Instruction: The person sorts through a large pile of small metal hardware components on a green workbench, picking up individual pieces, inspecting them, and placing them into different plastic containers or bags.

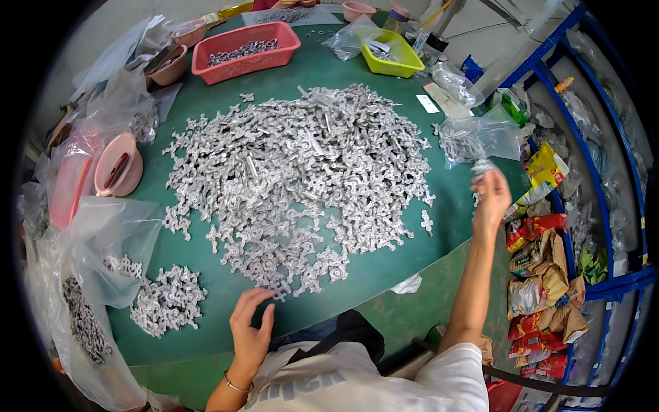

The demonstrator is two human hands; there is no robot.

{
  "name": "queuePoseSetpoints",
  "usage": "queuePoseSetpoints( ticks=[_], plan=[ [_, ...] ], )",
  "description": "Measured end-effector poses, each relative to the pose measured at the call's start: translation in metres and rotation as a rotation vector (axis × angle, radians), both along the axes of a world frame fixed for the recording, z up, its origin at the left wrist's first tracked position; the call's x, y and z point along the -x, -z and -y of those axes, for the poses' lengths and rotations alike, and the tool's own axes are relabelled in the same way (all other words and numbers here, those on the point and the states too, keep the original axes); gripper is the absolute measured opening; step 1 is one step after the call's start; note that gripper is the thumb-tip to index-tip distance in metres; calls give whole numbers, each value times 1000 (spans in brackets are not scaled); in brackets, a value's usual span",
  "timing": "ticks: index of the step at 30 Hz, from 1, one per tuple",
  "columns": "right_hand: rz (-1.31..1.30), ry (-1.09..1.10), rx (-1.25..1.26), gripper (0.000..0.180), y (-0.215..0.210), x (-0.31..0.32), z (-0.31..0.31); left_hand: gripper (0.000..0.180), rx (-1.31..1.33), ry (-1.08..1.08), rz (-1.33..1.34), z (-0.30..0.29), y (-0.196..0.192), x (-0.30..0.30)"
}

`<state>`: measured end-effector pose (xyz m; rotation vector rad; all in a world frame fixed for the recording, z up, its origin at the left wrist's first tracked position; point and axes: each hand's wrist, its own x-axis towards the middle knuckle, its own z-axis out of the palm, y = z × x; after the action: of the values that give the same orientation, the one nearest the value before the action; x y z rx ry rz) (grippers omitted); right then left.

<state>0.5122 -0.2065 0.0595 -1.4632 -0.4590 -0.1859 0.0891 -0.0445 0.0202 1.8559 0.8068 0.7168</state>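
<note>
A large heap of small silver-grey cross-shaped metal castings spreads over the green table. My left hand rests by the heap's near edge, thumb and fingers apart. Its fingertips lie close to the nearest castings; whether they touch cannot be made out. My right hand is raised at the table's right edge, fingers closed on a metal casting that shows partly at the fingertips. Just beyond it lies a clear plastic bag with similar pieces. One loose casting lies right of the heap.
A smaller pile of castings lies at the near left, beside clear bags. Pink tub, red tray and yellow-green basket stand around the heap. Blue shelving with packets rises at the right. Another person's hand shows at the far edge.
</note>
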Motion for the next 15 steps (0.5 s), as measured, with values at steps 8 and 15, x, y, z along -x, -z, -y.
queuePoseSetpoints(
  ticks=[8, 15],
  plan=[
    [449, 887, 422, 25, -31, -218, 54, 19, -20, -6, -28, -2, 0, -2],
    [80, 240, 635, 18, -34, -235, 37, 19, -63, -17, -43, 0, -2, -7]
  ],
)
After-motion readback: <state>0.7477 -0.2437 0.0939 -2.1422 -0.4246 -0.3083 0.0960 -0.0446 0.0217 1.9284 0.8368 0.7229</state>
